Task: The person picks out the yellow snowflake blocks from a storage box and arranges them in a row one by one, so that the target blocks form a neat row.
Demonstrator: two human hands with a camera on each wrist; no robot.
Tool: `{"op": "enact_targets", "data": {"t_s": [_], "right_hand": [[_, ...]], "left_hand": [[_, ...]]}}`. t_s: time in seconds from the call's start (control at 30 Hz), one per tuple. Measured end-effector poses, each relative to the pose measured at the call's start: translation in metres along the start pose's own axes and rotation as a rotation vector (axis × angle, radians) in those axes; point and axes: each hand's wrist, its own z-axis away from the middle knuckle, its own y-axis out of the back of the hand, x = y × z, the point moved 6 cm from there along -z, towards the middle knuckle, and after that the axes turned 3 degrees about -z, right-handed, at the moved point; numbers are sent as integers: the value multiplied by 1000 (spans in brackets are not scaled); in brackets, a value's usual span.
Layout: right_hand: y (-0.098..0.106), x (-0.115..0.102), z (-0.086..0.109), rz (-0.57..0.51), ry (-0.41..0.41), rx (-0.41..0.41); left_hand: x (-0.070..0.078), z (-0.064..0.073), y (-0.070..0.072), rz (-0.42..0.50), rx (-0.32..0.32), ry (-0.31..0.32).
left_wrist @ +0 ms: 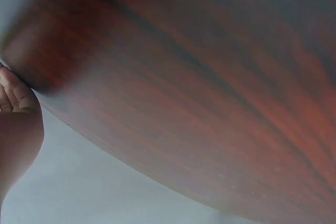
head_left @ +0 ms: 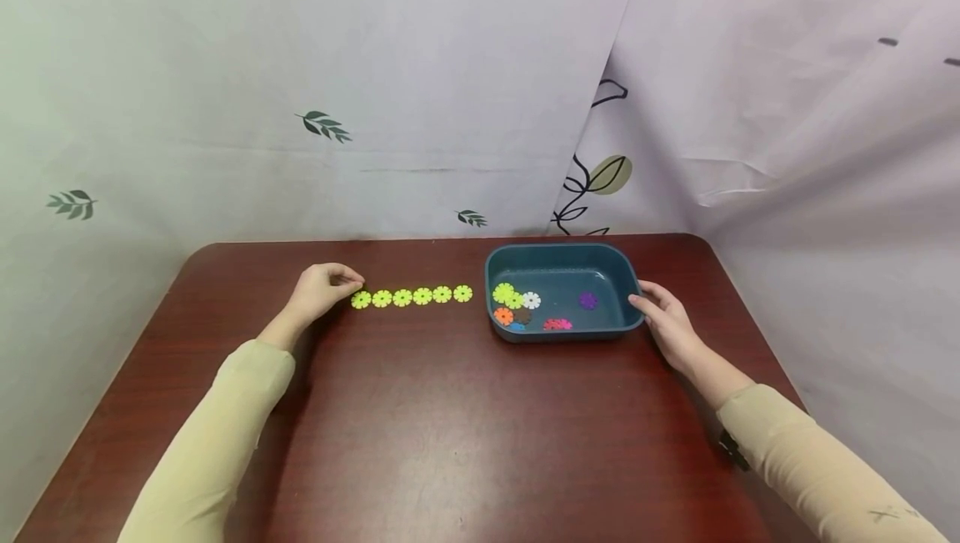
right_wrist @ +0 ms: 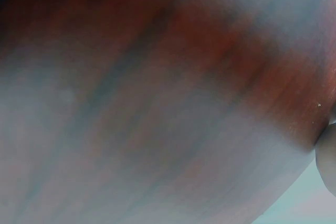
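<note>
Several yellow-green snowflake discs (head_left: pixel 402 298) lie side by side in a straight row on the table. At the row's left end my left hand (head_left: pixel 318 291) pinches the edge of the leftmost disc (head_left: pixel 361 300), thumb and fingertips close together. Farther right stands a dark blue rectangular tub (head_left: pixel 564 334); my right hand (head_left: pixel 670 324) grips its right end, thumb on the rim. Inside the tub lie more yellow-green discs (head_left: pixel 504 293), a white disc (head_left: pixel 531 300), an orange disc (head_left: pixel 503 316), a purple disc (head_left: pixel 588 300) and some brown, blue and pink-red ones.
The reddish-brown wooden table (head_left: pixel 450 426) has rounded far corners. A pale cloth (head_left: pixel 420 93) with leaf prints hangs behind it and along its sides. Both wrist views show mostly blurred table surface, with part of a hand at the frame's edge.
</note>
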Motion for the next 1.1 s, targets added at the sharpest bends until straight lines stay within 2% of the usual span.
{"op": "enact_targets", "data": {"t_s": [0.17, 0.53, 1.1], "right_hand": [[0, 0, 1, 7, -8, 3], [0, 3, 1, 43, -38, 0], [0, 1, 1, 25, -25, -9]], "left_hand": [[4, 0, 2, 16, 11, 14], [21, -5, -1, 78, 26, 4], [63, -24, -3, 96, 32, -51]]}}
